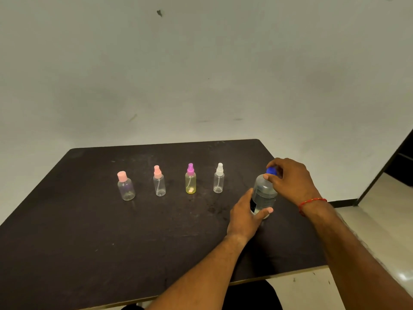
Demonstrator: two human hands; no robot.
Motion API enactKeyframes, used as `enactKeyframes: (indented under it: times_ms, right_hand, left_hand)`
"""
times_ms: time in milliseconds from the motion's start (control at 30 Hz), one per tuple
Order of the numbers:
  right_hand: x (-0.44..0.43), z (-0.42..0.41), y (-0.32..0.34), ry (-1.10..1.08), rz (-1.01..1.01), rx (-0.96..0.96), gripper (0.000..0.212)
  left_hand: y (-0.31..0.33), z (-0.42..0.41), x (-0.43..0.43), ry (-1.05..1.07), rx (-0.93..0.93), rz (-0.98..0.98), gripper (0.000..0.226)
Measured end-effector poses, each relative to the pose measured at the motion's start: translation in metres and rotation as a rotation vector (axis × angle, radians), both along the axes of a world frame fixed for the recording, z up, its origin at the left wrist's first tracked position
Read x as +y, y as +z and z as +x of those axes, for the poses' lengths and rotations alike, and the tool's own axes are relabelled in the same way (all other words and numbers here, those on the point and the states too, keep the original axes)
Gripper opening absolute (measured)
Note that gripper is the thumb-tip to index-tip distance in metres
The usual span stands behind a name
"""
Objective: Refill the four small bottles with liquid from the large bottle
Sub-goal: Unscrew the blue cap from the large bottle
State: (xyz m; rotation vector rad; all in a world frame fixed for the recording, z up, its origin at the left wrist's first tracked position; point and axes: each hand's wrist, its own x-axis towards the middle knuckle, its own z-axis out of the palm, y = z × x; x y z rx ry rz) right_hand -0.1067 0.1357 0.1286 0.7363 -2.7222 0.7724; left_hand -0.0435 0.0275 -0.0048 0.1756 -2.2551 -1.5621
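The large clear bottle point(264, 193) stands upright near the table's right side, with liquid inside. My left hand point(244, 214) grips its lower body. My right hand point(290, 180) pinches its blue cap point(271, 170). To the left stand four small capped bottles in a row: a round one with a pink cap point(125, 186), a clear sprayer with a pink top point(159, 181), a yellow sprayer with a purple top point(190, 179), and a clear sprayer with a white top point(218, 179).
A dark table point(89, 242) carries everything; its right edge runs just beyond the large bottle. A pale wall rises behind it. Light floor and a dark doorway point(400, 162) show on the right.
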Motion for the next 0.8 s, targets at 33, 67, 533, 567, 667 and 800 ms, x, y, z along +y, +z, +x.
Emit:
enactKeyframes:
  times_ms: [33, 67, 533, 567, 667, 800]
  right_hand:
    - [0.001, 0.0, 0.0, 0.019, 0.006, -0.011, 0.023]
    - [0.001, 0.001, 0.001, 0.043, 0.004, -0.024, 0.026]
    - [0.004, 0.002, -0.001, 0.066, -0.07, -0.02, 0.02]
    - [0.007, 0.004, -0.001, 0.054, -0.147, -0.015, 0.022]
    - [0.019, 0.015, -0.007, -0.051, -0.409, -0.036, 0.021]
    - [0.034, 0.032, -0.039, -0.196, -0.635, -0.181, 0.024]
  left_hand:
    - [0.0, 0.0, 0.0, 0.001, 0.002, 0.001, 0.051]
    - [0.0, 0.0, 0.0, 0.002, 0.002, 0.004, 0.051]
    - [0.0, -0.002, 0.0, 0.002, 0.025, -0.001, 0.05]
    - [-0.001, -0.002, -0.001, 0.003, 0.027, -0.003, 0.052]
    - [-0.003, -0.004, -0.002, 0.001, 0.033, -0.01, 0.057]
    - [-0.003, -0.003, -0.003, -0.011, 0.016, -0.03, 0.06]
